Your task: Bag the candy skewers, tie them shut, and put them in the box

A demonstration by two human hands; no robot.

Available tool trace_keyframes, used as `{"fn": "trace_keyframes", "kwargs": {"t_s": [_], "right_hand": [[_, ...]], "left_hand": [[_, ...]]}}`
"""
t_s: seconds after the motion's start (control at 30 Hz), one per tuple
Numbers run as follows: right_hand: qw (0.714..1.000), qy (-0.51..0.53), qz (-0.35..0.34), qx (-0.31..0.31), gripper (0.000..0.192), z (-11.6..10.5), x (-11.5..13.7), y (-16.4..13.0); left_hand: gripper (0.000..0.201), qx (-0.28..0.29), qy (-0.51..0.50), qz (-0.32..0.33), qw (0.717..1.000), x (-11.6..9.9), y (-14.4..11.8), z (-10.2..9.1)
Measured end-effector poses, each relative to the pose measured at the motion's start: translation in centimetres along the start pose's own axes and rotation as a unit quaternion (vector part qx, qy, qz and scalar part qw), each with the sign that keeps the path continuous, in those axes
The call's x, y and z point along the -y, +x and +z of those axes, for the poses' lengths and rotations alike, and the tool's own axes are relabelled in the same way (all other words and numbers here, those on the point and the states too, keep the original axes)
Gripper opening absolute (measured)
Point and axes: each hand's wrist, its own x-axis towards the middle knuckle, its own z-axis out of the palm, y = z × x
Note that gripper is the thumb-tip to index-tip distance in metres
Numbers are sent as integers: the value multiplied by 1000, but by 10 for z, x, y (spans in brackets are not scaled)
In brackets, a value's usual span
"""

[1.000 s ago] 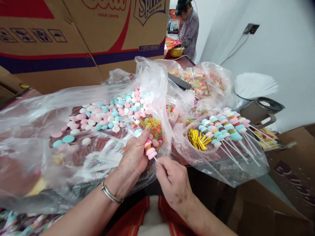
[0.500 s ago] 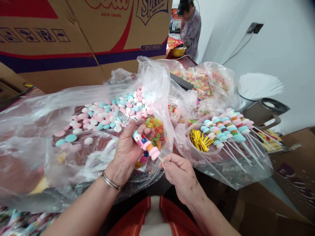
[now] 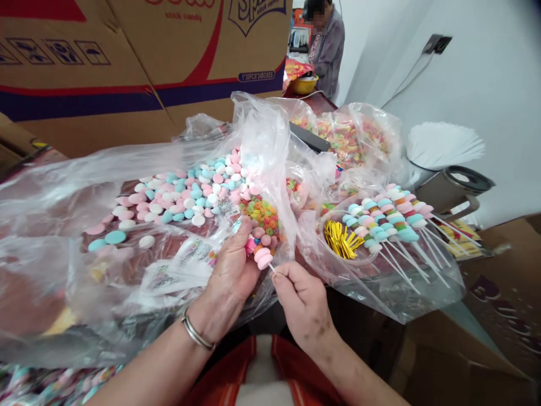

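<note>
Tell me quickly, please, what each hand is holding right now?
Left hand: closed around the candy skewer.
Right hand: pinching the skewer's stick.

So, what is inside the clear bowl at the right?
The clear bowl holds a bunch of gold twist ties. Finished candy sticks lie across its far rim, so whatever lies under them is covered.

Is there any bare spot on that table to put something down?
Hardly. The nearest open patch is the plastic sheet left of the loose pastel candies, with little on it. The middle is crowded: left hand and right hand work a candy stick, beside finished skewers and gold twist ties.
</note>
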Motion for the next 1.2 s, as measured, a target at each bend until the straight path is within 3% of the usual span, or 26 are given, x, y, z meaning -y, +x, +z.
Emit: {"fn": "trace_keyframes", "kwargs": {"t_s": [0.07,0.13,0.27,0.33,0.4,0.43,0.5,0.57,0.63,0.73,0.8,0.93,1.1,1.13,1.2], "right_hand": [[982,155,107,34,19,-2,2,0],[955,244,161,46,16,-3,3,-1],[945,252,193,80,16,-1,5,-4],[973,160,148,77,20,1,4,-5],[1000,-22,11,9,22,5,1,-4],[988,-127,-79,-39,23,8,-1,-4],[919,-292,-233,-127,23,13,-5,-1],[869,-360,-298,-162,23,15,-7,2],[885,-342,-281,-146,23,12,-6,3],[956,-227,-178,-58,25,1,-2,1],[977,-172,-128,-17,25,-5,0,-3],[967,-202,-152,-30,25,-1,-1,-3],[896,-328,-266,-140,25,11,-7,11],[896,-322,-273,-139,25,10,-7,12],[927,-268,-242,-99,25,5,-5,12]], "left_hand": [[26,10,1,-1,1000,-8,2,0],[24,7,5,20,1000,-18,6,0],[10,17,42,51,998,-31,10,0],[10,32,58,47,997,-29,10,2],[16,26,64,40,997,-22,7,4],[19,18,68,41,997,-17,5,5],[24,7,78,50,996,-5,1,7],[26,7,81,65,995,3,-2,7],[25,12,71,68,995,4,-2,6],[25,2,55,33,998,-12,5,3],[30,-18,44,38,998,-25,12,2],[20,-19,71,61,995,-26,15,4],[22,61,115,43,991,8,-4,2],[25,66,114,41,990,9,-6,1],[29,60,100,33,993,0,-3,-2]]}}
